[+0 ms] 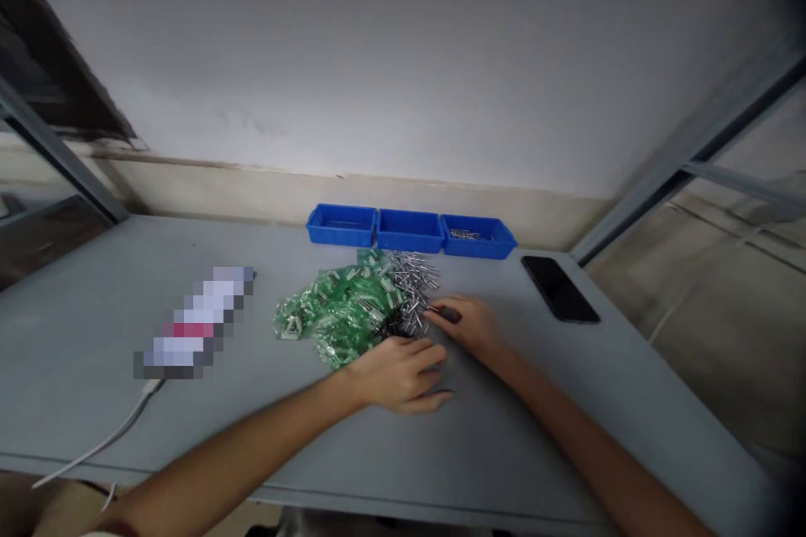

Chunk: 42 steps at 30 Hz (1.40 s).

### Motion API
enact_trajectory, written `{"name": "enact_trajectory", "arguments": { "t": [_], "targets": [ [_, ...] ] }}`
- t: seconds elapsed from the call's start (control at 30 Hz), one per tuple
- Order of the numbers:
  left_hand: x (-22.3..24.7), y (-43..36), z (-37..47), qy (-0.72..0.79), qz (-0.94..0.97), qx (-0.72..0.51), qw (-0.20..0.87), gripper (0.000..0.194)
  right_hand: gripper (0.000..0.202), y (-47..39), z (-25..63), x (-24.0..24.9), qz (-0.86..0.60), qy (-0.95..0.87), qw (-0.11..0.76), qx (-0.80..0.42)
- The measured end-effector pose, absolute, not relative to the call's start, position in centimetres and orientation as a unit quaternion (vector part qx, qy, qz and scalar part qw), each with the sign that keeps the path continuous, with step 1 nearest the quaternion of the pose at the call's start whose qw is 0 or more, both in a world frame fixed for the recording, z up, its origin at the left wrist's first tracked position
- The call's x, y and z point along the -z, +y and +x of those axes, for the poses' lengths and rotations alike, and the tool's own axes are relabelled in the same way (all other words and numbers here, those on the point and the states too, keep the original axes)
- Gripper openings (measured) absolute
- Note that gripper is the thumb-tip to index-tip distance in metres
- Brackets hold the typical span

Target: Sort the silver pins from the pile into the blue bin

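Fingers of the right hand (476, 325) pinch a dark piece (449, 314); those of the left hand (398, 373) spread loosely. Metal pins (414, 278) lie beside green bags (348, 315); likely light, stiff, slippery, best gripped mid-shaft.

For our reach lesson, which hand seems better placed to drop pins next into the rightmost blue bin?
Probably the right hand: it is nearer the rightmost blue bin than the left hand and pinches a dark piece beside the pins.

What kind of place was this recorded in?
Probably a small workshop or packing bench: blue parts bins stand along the wall, beside a heap of loose metal pins and green plastic bags of small parts.
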<state>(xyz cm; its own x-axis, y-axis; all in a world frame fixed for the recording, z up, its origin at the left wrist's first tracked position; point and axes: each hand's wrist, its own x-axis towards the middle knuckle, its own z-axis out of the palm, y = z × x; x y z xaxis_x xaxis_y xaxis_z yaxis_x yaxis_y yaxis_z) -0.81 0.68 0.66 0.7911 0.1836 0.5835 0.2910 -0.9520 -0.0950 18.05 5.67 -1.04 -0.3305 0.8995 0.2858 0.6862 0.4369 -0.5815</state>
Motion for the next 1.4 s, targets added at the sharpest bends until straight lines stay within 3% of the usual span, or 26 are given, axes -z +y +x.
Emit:
{"name": "enact_trajectory", "arguments": {
  "t": [0.6,0.87,1.07,1.4],
  "targets": [
    [-0.1,0.5,-0.2,-0.174,-0.947,0.263,0.066,0.045,0.023,5.5,17.7,0.9,-0.536,-0.746,0.358,-0.166],
    [-0.6,1.0,-0.3,-0.343,-0.878,0.316,-0.108,0.033,0.026,5.2,17.8,0.8,-0.504,-0.761,0.357,-0.199],
    [-0.3,1.8,-0.4,-0.388,-0.806,0.375,-0.242,0.033,0.024,5.3,17.8,0.7,-0.497,-0.762,0.352,-0.221],
    [-0.3,1.9,-0.3,-0.374,-0.781,0.416,-0.277,0.028,0.018,5.5,18.0,0.8,-0.434,-0.786,0.341,-0.28]
  ]
}}
